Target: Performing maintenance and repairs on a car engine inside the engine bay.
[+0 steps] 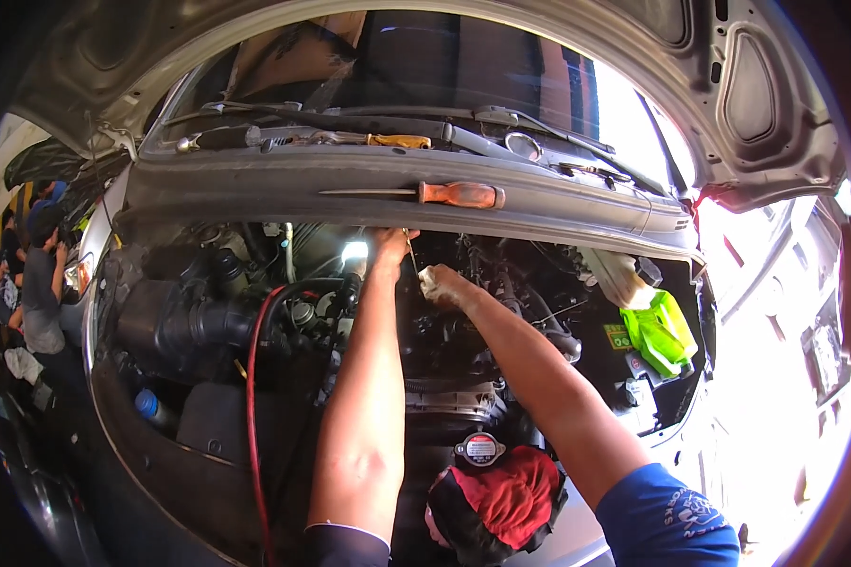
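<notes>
Thin metal rod (410,251): slim, straight, bare steel; stands nearly upright between the two hands, deep at the rear of the engine bay (255,321), just below the cowl ledge (350,184).
Left hand (390,244): reaches up to the rear of the engine bay, fingers curled at the rod's left side; whether they actually clasp it cannot be told.
Right hand (442,285): closed into a loose fist just right of and below the rod, knuckles smeared pale; what it grips is hidden.
Screwdriver (425,194): long steel shaft, orange ribbed handle; lies flat on the cowl ledge, above both hands.
Yellow-handled tool (378,141): metal, lying farther back than the cowl ledge, at the foot of the windscreen by the wiper arms.
Red hose (252,397): smooth, thin, curving down through the engine bay, left of the left forearm.
Radiator cap (479,449): round, black with a red label, at the front of the engine bay between the forearms.
Red and black cloth (501,501): soft, crumpled, just below the radiator cap.
Green plastic cover (660,331): bright, angular, glossy; right side of the engine bay.
Blue-capped reservoir (147,404): left front corner of the engine bay; contents not visible.
Bonnet (747,94): grey pressed metal, raised overhead.
</notes>
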Motion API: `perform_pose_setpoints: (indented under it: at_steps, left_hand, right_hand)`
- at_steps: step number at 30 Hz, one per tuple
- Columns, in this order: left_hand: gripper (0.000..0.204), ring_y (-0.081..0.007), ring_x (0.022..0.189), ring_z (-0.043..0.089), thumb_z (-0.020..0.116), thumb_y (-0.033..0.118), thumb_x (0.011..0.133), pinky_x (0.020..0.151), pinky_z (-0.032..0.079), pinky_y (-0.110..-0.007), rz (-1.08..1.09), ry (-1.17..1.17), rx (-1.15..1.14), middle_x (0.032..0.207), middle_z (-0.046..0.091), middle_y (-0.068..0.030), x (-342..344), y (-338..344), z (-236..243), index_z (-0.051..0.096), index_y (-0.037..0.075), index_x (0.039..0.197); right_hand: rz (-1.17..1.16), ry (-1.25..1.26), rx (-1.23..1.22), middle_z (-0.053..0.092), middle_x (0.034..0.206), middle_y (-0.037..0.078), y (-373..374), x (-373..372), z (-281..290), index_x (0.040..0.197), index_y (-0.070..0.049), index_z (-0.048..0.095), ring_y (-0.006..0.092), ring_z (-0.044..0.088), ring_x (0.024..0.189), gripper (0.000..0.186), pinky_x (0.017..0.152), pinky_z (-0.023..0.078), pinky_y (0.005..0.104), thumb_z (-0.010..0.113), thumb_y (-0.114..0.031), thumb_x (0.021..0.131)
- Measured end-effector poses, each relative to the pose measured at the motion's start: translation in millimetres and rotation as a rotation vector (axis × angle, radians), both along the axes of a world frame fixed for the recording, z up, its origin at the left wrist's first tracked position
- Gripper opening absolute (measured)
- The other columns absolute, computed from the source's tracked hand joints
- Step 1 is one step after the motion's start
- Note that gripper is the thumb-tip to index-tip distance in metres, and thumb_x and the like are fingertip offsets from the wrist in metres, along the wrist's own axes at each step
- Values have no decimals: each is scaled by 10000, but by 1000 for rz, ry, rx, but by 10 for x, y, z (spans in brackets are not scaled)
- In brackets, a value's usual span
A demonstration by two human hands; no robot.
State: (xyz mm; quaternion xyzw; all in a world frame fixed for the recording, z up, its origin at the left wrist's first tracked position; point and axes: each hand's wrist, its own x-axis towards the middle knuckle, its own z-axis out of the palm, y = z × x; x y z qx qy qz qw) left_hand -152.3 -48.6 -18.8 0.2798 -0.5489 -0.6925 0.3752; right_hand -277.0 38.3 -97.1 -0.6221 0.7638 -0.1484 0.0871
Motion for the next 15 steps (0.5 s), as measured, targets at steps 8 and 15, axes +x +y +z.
perform_pose_setpoints:
  at_steps: [8,15]
  left_hand:
    - [292,-163,977,654,562,326,982,864,505,-389,-18,4,-125,1071,685,-13,-387,-266,-210,611,135,1197]
    - [333,-185,1025,664,578,348,967,915,464,-447,-194,58,-73,1144,684,-31,-576,-156,-312,599,142,1228]
  right_hand:
    - [-16,2,44,696,839,211,-121,-147,-136,828,-47,671,408,684,842,166,722,560,463,643,-202,774]
    - [-34,256,71,709,831,170,-147,-237,-258,783,-67,706,360,702,805,156,690,570,444,625,-200,781]
